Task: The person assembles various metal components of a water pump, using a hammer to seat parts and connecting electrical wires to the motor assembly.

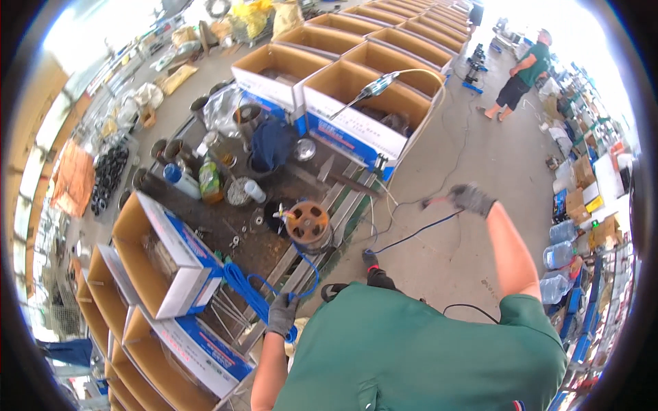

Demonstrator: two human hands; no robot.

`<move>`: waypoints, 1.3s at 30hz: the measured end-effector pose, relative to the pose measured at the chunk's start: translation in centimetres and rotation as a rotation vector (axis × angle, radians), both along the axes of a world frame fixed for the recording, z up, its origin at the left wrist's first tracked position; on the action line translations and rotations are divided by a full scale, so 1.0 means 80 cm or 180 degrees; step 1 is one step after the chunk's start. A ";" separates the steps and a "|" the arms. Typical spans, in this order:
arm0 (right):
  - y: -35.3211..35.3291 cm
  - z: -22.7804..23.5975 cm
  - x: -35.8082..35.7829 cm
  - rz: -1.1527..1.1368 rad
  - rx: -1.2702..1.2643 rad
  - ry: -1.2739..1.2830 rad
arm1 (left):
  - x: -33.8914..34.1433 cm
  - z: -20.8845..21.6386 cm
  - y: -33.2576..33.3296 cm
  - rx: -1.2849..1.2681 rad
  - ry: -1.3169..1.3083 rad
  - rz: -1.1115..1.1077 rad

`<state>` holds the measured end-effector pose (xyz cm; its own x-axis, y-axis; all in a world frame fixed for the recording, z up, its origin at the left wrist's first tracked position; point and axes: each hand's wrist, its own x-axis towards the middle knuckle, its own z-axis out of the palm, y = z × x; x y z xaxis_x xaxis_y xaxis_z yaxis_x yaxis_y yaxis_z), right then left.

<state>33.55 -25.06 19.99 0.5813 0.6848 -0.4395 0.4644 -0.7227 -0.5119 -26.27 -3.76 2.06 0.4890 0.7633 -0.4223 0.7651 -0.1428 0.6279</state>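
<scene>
My left hand (281, 314), in a grey glove, closes on blue cord beside a long coiled bundle (243, 288). From there a loop of the cord curves up toward the brown round reel (307, 222) with holes in its face, at the bench edge. Stretched out to the right, my right hand (473, 200), also gloved, is closed on a blue cord (418, 229) that runs taut down toward my shoe. A reddish shape beside its fingers is too blurred to name.
Open cartons (281, 61) stand in rows ahead, with more cartons (164, 257) at left. Bottles (210, 179) and metal cylinders crowd the dark bench (219, 219). A power screwdriver-like tool (377, 87) hangs from a hose. Thin cables cross the floor. A person (531, 72) stands far right.
</scene>
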 end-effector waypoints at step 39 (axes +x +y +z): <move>0.747 0.313 0.156 -0.0658 0.4314 0.2296 | 0.332 0.148 0.089 0.2938 -0.0149 0.0740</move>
